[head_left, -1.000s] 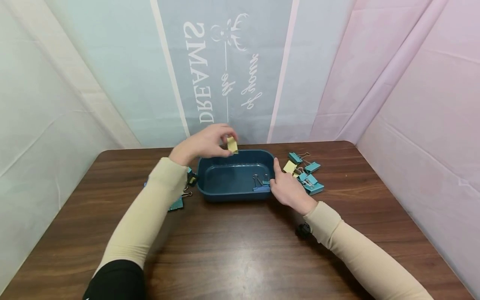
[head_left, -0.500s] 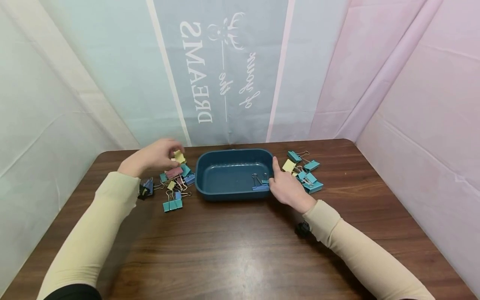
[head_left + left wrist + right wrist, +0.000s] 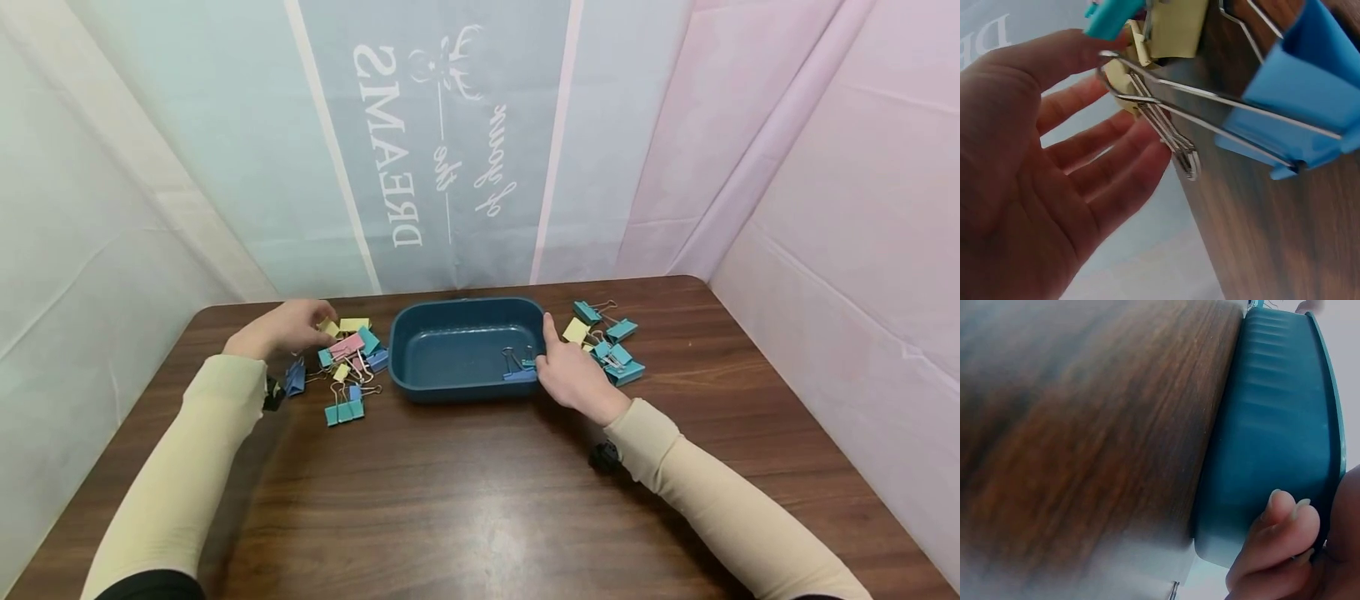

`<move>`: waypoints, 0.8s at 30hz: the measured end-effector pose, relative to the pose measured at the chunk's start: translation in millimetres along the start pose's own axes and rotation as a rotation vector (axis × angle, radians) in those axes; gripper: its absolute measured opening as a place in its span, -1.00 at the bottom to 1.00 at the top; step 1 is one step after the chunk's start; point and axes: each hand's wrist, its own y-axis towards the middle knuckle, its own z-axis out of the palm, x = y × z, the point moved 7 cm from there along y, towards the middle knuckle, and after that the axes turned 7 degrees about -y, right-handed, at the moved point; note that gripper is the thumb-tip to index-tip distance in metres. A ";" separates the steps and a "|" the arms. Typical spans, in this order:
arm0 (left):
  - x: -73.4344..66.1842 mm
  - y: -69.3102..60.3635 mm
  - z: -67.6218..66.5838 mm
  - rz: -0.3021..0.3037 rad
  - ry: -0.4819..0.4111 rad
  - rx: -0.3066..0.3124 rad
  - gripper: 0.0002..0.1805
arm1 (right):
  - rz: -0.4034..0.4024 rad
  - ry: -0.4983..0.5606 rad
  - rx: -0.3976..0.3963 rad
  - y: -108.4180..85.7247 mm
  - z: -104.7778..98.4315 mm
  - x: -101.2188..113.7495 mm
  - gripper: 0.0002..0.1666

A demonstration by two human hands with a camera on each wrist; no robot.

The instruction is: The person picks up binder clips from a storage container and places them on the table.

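My left hand [image 3: 283, 327] is at the left pile, with thumb and fingers pinching a yellow binder clip [image 3: 1121, 84]; its silver handles lie folded by the fingertips in the left wrist view. Beside that hand a blue binder clip [image 3: 1304, 87] stands close to the camera. A dark teal plastic bin [image 3: 450, 393] sits at the table's back middle. My right hand [image 3: 576, 371] holds its right end, the index finger along the rim and other fingers curled against the outer wall [image 3: 1279, 425]. Inside the bin lies a blue binder clip [image 3: 521, 377] beside a small teal one.
Left of the bin lie several mixed clips, among them a pink clip [image 3: 347, 346] and a teal clip [image 3: 345, 412]. A second pile, with teal clips [image 3: 626, 372] and a yellow clip [image 3: 576, 331], lies to the right. Behind the wooden table [image 3: 450, 500] hangs a printed curtain [image 3: 465, 167].
My left hand has gone from above the bin leftward and down to the left pile, ending at its far-left side. A yellow clip now lies at the pile's back. The right hand stays on the bin.
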 end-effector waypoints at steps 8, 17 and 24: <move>-3.4 -6.4 -8.1 -0.022 0.027 0.027 -0.53 | 0.010 -0.005 0.006 0.7 -0.6 -0.2 -0.14; -75.3 -2.6 -29.7 0.133 -0.025 -0.045 -0.60 | 0.010 -0.003 0.008 0.8 -1.3 -0.3 -0.13; -153.0 23.6 -23.1 0.258 0.003 -0.095 -0.69 | 0.019 -0.002 0.006 1.2 -0.9 -0.4 -0.14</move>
